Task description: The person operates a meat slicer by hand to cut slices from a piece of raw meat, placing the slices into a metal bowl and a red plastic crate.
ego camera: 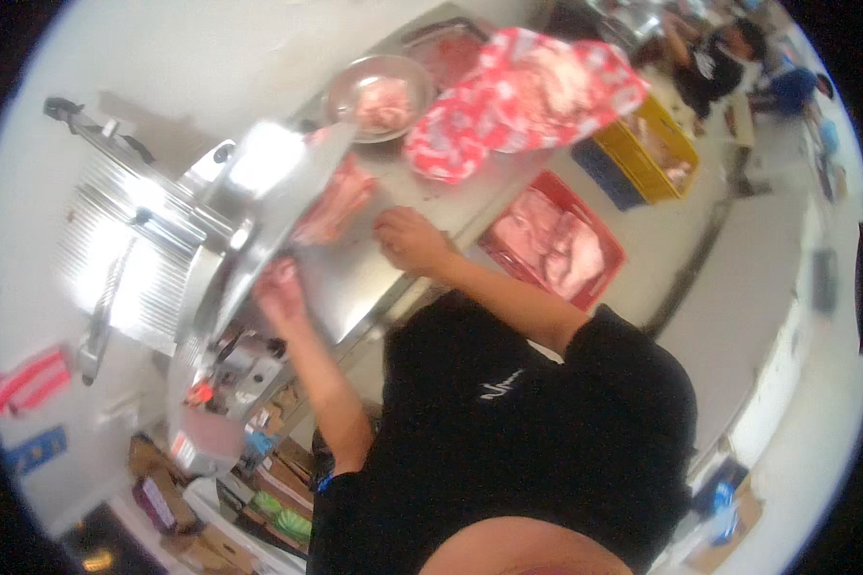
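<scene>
A metal meat slicer (259,208) stands on the left, with its bright ribbed plate (126,259) on the far side. My left hand (282,291) is beside the slicer's near lower edge; blur hides whether anything is in its fingers. Pieces of raw meat (338,198) lie against the slicer, on the steel table (349,269). Over that table, to the right of the meat, my right hand (411,241) has its fingers curled in, and no object shows in them.
Behind the meat are a metal bowl (338,108) of meat and a red-and-white patterned bag (449,144) with meat on it. Red crate (608,248) and yellow crate (651,147), both holding meat, stand to the right. Other people (719,68) are at upper right.
</scene>
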A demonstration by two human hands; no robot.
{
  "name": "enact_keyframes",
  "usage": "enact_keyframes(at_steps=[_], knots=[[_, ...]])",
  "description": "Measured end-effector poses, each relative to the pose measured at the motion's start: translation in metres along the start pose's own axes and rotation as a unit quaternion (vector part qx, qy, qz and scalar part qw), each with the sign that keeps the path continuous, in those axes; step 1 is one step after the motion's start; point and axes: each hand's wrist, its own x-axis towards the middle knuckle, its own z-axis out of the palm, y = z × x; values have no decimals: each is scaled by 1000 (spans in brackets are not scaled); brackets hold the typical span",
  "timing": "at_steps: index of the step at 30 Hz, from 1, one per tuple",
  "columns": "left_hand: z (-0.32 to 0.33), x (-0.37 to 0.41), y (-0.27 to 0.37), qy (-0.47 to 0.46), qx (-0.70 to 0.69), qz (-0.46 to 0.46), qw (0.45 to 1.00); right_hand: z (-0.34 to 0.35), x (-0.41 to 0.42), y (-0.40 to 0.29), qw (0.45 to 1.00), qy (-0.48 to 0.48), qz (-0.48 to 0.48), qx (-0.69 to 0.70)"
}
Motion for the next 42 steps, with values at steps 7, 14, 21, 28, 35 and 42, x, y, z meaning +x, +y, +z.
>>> enact_keyframes(at_steps=[7, 14, 21, 28, 35, 42], knots=[[-29, 36, 22, 43, 21, 20, 999, -2, -3, 1, 1000, 26, 14, 5], [-64, 71, 55, -43, -52, 55, 996, -4, -2, -1, 1000, 25, 8, 9], [-64, 57, 45, -60, -95, 45, 993, 0, 0, 2, 999, 4, 10, 32], [17, 13, 5, -64, 79, 98, 990, 3, 1, 6, 996, 52, 32, 69], [-31, 8, -14, -112, -94, -85, 986, 14, 10, 79, 887, 46, 332, 317], [27, 9, 7, -150, -172, -24, 973, 43, -21, 127, 934, -74, 309, 161]])
